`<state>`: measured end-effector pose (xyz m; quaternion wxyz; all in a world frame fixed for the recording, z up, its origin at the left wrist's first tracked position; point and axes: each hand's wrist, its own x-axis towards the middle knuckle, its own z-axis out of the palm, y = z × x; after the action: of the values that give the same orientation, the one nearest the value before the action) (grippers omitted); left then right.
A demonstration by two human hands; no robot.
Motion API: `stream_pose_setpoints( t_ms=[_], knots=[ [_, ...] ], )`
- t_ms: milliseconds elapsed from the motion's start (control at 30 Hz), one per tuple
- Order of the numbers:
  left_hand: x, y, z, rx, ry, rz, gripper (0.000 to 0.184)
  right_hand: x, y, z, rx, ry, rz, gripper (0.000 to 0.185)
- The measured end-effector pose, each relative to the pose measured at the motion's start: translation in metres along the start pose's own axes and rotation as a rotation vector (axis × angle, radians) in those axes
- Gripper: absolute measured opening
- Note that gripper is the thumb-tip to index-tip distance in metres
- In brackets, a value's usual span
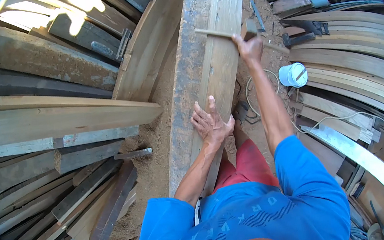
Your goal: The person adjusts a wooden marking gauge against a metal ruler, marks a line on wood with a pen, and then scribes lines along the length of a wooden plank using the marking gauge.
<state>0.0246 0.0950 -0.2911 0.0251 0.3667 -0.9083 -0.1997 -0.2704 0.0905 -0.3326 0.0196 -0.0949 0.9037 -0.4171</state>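
Plank (225,68), long, pale, lies lengthwise on a weathered bench beam (181,78), along the beam's right side in the view. Thin wooden stick (214,33) crosses the plank's upper part; small wood block (249,28) at the right hand. Right hand (250,48): closed around the stick, just past the plank's right edge. Left hand (211,122): fingers spread wide, laid on the plank lower down, thumb out toward its right edge; holds no tool. Right of the bench: white bucket (293,75) with something flat across its top, pale cable (277,80) looped on the ground. Handsaw (306,24) and dark-headed tool (298,39) lie near the stacked boards (353,64). Left side: curved board (146,44), more timber (57,119), sawdust (153,172) on the floor.
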Motion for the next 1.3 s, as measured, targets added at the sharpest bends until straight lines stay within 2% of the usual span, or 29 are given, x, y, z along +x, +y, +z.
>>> stream_pose_setpoints(
  t_ms=[33,67,100,133,167,200,267,433,500,600,633,700,767,800,833,900,967,1033,1067,1167,1233,1267,1300],
  knots=[
    [-0.002,-0.001,0.0,0.002,0.004,-0.003,0.115,-0.039,0.01,-0.003,0.136,0.042,-0.141,0.048],
    [-0.005,-0.002,0.0,-0.009,0.004,-0.004,0.115,-0.08,0.01,-0.017,0.093,-0.098,-0.004,0.047],
    [-0.005,-0.003,0.001,-0.02,0.011,-0.006,0.114,-0.119,0.022,-0.019,0.16,-0.055,-0.069,0.047],
    [-0.005,-0.005,0.001,-0.029,0.02,-0.007,0.113,-0.154,-0.003,-0.034,0.282,-0.1,0.052,0.067],
    [-0.003,-0.007,0.003,-0.042,0.022,-0.005,0.113,-0.181,0.001,-0.034,0.322,-0.026,-0.036,0.065],
    [-0.004,-0.01,0.004,-0.054,0.02,-0.004,0.113,-0.189,-0.003,-0.031,0.309,0.012,-0.018,0.064],
    [-0.008,-0.01,0.006,-0.065,0.007,-0.011,0.113,-0.186,-0.003,-0.028,0.253,0.066,-0.024,0.061],
    [-0.008,-0.01,-0.004,-0.025,0.051,0.027,0.11,-0.091,0.008,0.0,0.078,0.158,-0.079,0.062],
    [-0.02,-0.026,-0.008,-0.078,0.034,0.064,0.114,-0.086,0.003,-0.011,0.019,0.087,-0.015,0.063],
    [-0.076,-0.06,-0.02,-0.11,-0.058,0.018,0.121,-0.081,0.008,-0.026,0.257,-0.125,0.003,0.059],
    [-0.113,-0.066,-0.034,-0.086,-0.108,-0.017,0.123,-0.069,0.041,-0.009,0.331,-0.146,0.009,0.055],
    [-0.182,-0.074,-0.053,-0.047,-0.163,-0.066,0.126,-0.095,0.012,-0.033,0.495,-0.23,0.008,0.057],
    [-0.242,-0.082,-0.052,-0.026,-0.173,-0.092,0.126,-0.124,0.009,-0.044,0.2,-0.207,-0.029,0.061],
    [-0.258,-0.086,-0.048,-0.004,-0.152,-0.082,0.127,-0.148,-0.004,-0.059,0.312,-0.248,-0.043,0.065],
    [-0.261,-0.087,-0.041,0.02,-0.109,-0.086,0.127,-0.168,0.01,-0.052,0.202,-0.203,-0.053,0.07],
    [-0.26,-0.086,-0.028,0.063,-0.03,-0.102,0.126,-0.221,-0.008,-0.076,0.198,-0.218,-0.075,0.078],
    [-0.259,-0.086,-0.026,0.053,-0.017,-0.091,0.125,-0.275,-0.002,-0.081,0.115,-0.183,0.014,0.083],
    [-0.261,-0.088,-0.027,0.053,-0.008,-0.083,0.125,-0.316,0.01,-0.082,0.189,-0.132,-0.156,0.084],
    [-0.26,-0.089,-0.027,0.054,-0.001,-0.077,0.125,-0.328,0.016,-0.076,0.213,-0.076,-0.153,0.081],
    [-0.261,-0.088,-0.027,0.06,-0.023,-0.08,0.125,-0.319,0.007,-0.067,0.39,-0.084,0.022,0.078],
    [-0.258,-0.089,-0.026,0.06,-0.03,-0.077,0.125,-0.287,0.011,-0.049,0.361,0.052,-0.126,0.07],
    [-0.256,-0.09,-0.025,0.057,-0.024,-0.07,0.125,-0.268,0.002,-0.048,0.348,0.063,-0.128,0.068],
    [-0.258,-0.091,-0.027,0.057,-0.026,-0.065,0.125,-0.248,0.011,-0.039,0.351,0.086,-0.223,0.062]
  ],
)
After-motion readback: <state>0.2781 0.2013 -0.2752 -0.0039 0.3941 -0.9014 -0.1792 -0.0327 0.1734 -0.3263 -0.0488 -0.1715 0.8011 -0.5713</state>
